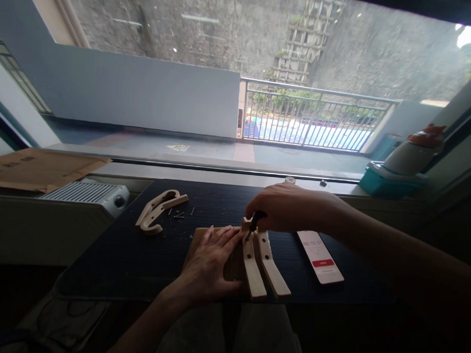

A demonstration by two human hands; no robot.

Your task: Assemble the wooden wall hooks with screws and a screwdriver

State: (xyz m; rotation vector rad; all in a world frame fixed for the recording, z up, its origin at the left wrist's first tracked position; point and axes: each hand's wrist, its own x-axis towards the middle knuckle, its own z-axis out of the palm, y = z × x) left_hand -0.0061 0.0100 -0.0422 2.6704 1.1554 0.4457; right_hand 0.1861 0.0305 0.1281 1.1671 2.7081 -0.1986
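My left hand [210, 261] lies flat on a brown wooden board [234, 270], fingers stretched out, their tips close to a pale wooden hook-shaped piece [252, 271]. A screwdriver [254, 224] with a dark handle is gripped in my right hand [275, 205], its shaft slanting down to the upper hole of that piece. Just to the right is a similar wooden piece [270, 264] with two dark holes. The lower ends of both pieces reach past the board toward me. My right hand hides part of their upper ends.
Two more wooden hooks [156, 214] and several loose screws [179, 214] lie on the black table [110, 259] at the left. A phone [321, 258] showing a timer is at the right. Beyond stand a white heater [90, 193], a brown envelope [44, 168] and a teal box [387, 180] by the window.
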